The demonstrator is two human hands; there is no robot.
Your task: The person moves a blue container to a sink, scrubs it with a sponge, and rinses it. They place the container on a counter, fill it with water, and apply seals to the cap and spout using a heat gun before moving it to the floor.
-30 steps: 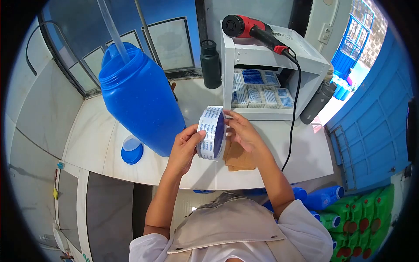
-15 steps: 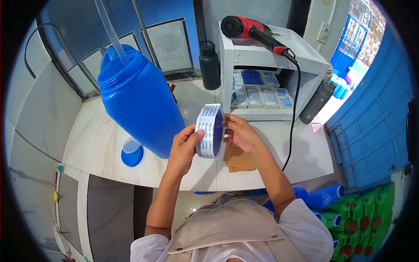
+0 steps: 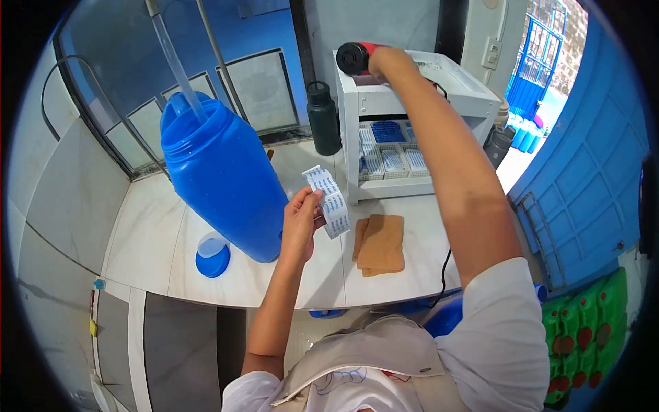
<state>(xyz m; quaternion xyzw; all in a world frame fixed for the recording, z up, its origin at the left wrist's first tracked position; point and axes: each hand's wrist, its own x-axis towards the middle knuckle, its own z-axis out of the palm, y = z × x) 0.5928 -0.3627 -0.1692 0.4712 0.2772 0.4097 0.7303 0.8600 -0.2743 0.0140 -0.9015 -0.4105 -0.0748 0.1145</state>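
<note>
My left hand (image 3: 300, 218) pinches a white printed plastic seal band (image 3: 332, 206) with rows of blue text, held above the counter. My right hand (image 3: 394, 63) reaches far forward to the top of the white shelf, closed around a red and black heat gun (image 3: 353, 59); my fingers are partly hidden behind the hand. Left of the band, a large blue plastic container (image 3: 230, 178) stands uncapped, with a clear tube in its mouth. A blue cap (image 3: 213, 261) rests on the counter beside it. Folded brown cloth (image 3: 382, 244) lies right of the band.
The white shelf unit (image 3: 384, 103) holds baskets of printed strips (image 3: 392, 162). A dark green bottle (image 3: 322, 118) stands at the back, a grey bottle (image 3: 498, 145) right of the shelf. A black cord (image 3: 443, 278) hangs over the counter edge. Green containers (image 3: 583, 329) sit lower right.
My right hand has let go of the seal band and moved up and forward onto the heat gun. The band, opened round before, now looks flatter in my left hand.
</note>
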